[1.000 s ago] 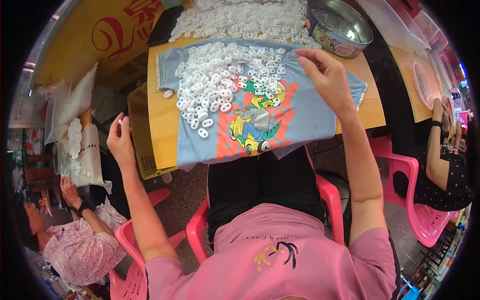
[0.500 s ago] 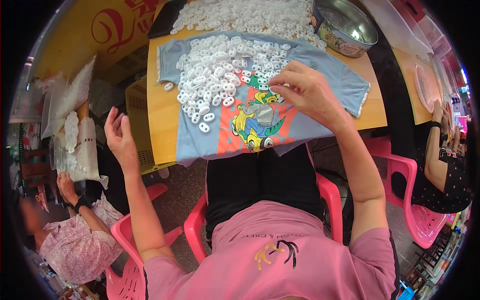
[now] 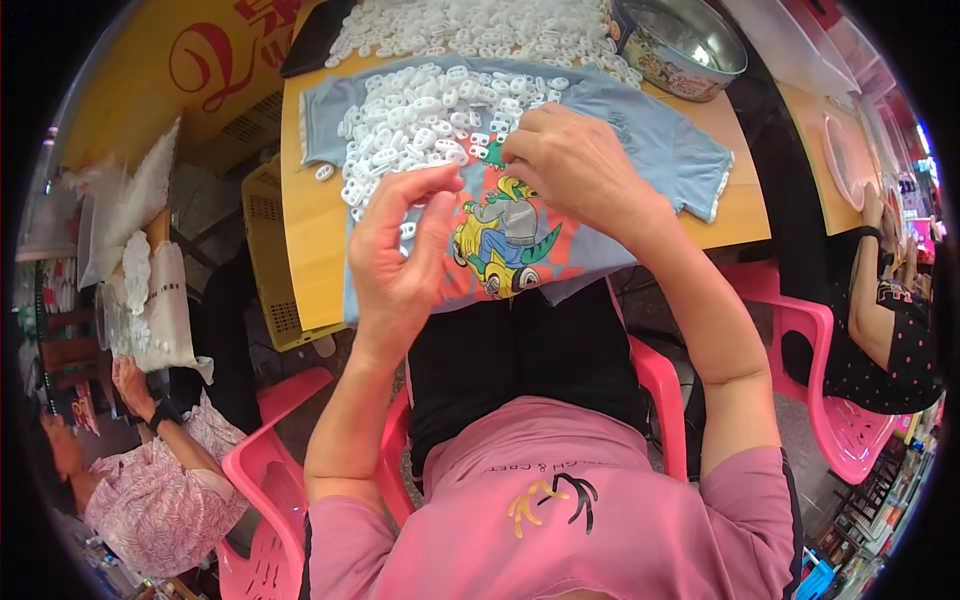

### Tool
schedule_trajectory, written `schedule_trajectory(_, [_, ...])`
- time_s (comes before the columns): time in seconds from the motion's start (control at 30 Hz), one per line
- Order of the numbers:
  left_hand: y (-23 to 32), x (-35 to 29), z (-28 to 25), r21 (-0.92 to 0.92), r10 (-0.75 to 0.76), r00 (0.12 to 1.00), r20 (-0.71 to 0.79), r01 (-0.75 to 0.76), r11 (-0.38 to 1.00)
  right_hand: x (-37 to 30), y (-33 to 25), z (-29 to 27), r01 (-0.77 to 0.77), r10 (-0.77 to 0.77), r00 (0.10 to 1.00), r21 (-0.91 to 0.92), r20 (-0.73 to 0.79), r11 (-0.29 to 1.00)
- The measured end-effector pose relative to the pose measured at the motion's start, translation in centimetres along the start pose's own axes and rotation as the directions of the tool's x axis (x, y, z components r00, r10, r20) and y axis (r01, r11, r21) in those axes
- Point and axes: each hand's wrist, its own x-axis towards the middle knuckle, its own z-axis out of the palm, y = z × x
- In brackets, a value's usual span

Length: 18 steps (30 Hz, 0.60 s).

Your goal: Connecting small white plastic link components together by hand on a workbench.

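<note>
A loose heap of small white oval plastic pieces with two holes (image 3: 425, 110) lies on a grey-blue T-shirt (image 3: 660, 145) with a cartoon print. My right hand (image 3: 580, 165) is over the heap's right edge, palm down, its fingers bent and drawn together. The back of that hand hides whatever is between the fingertips. Over the left front of the shirt is my left hand (image 3: 395, 265), its fingers curved and its thumb apart from the forefinger. Nothing shows between them. Several white pieces lie just behind its fingers.
Another pile of white pieces (image 3: 480, 28) covers the far side of the wooden table (image 3: 315, 260), beside a round metal tin (image 3: 690, 50). A yellow crate (image 3: 265, 240) stands left of the table. People sit at both sides, near pink plastic chairs (image 3: 820, 390).
My left hand has come in from beside the table to over the shirt. My right hand has shifted a little left and turned palm down over the heap's edge.
</note>
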Motion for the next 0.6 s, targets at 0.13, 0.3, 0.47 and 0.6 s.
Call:
schedule_trajectory(0.13, [0.0,0.1,2.0,-0.11,-0.085,0.995,0.048,0.09,0.99,1.4,-0.9,-0.6,0.022,-0.002,0.987,-0.12,0.162,0.993])
schedule_trajectory(0.3, [0.1,0.2,2.5,-0.2,-0.161,0.985,0.062,0.171,0.965,1.8,-0.4,-1.1,0.002,0.012,0.965,-0.053,0.26,0.999])
schedule_trajectory(0.47, [-0.3,0.7,1.3,-0.232,-0.222,0.975,0.011,0.219,0.948,1.9,-0.5,-1.1,-0.028,0.036,0.954,-0.031,0.298,0.999])
schedule_trajectory(0.6, [-0.5,0.9,1.0,-0.268,-0.211,0.977,-0.044,0.192,0.944,1.6,-0.2,-0.8,-0.038,0.051,0.986,-0.083,0.162,0.996])
